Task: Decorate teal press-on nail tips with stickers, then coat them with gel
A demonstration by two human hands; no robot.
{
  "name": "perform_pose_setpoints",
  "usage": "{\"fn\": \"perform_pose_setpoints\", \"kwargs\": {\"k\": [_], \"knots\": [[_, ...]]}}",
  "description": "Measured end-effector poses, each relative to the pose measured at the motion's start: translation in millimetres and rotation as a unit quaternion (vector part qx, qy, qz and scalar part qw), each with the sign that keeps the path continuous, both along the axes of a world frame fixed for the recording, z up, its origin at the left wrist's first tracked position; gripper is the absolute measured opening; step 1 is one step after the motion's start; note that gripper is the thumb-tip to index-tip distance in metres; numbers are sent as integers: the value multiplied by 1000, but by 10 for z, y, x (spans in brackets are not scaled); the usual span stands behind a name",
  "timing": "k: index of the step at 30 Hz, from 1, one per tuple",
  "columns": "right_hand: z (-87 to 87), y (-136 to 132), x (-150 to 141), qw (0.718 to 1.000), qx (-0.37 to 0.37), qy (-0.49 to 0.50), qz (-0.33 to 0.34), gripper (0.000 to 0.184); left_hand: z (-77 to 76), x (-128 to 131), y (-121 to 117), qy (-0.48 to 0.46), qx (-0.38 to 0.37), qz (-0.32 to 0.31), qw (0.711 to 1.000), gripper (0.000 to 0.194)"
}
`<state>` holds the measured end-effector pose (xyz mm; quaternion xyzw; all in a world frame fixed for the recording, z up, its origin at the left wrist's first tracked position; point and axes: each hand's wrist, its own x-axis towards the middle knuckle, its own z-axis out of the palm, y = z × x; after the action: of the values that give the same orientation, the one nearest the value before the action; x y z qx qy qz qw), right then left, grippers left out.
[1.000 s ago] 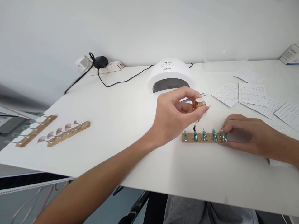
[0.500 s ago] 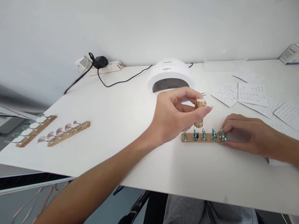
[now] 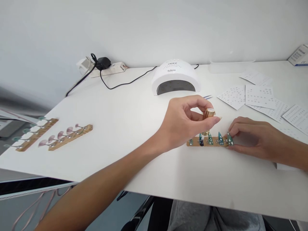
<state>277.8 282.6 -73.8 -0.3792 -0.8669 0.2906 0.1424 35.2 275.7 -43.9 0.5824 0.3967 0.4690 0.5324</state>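
My left hand (image 3: 184, 123) pinches a gold polish brush cap (image 3: 208, 117), its dark brush tip down on a teal nail near the left end of a wooden strip (image 3: 207, 141) that carries several teal pointed nail tips. My right hand (image 3: 251, 138) rests on the table with fingers curled against the right end of that strip, holding it in place.
A white nail lamp (image 3: 175, 77) stands behind the hands, its cord running to a power strip (image 3: 108, 69). Two more wooden strips (image 3: 64, 137) with pink and green tips lie at the far left. Several dotted sticker sheets (image 3: 261, 96) and a box (image 3: 299, 55) lie right.
My left hand has lowered the gold cap and moved slightly right, bringing the brush down onto the teal nails. The right hand has stayed on the strip.
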Motion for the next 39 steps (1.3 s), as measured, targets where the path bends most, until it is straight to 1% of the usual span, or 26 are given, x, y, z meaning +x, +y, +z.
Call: {"fn": "perform_pose_setpoints", "kwargs": {"k": [12, 16, 28, 39], "knots": [[-10, -2, 6, 1000, 10, 0, 4, 16, -15, 10, 11, 12, 20, 17, 1000, 15], [-16, 2, 5, 1000, 17, 6, 12, 15, -16, 10, 14, 17, 34, 27, 999, 16], [-2, 10, 4, 1000, 8, 0, 12, 17, -50, 10, 29, 16, 91, 52, 994, 14], [20, 9, -2, 1000, -4, -9, 3, 17, -34, -15, 45, 42, 86, 89, 991, 14]]}}
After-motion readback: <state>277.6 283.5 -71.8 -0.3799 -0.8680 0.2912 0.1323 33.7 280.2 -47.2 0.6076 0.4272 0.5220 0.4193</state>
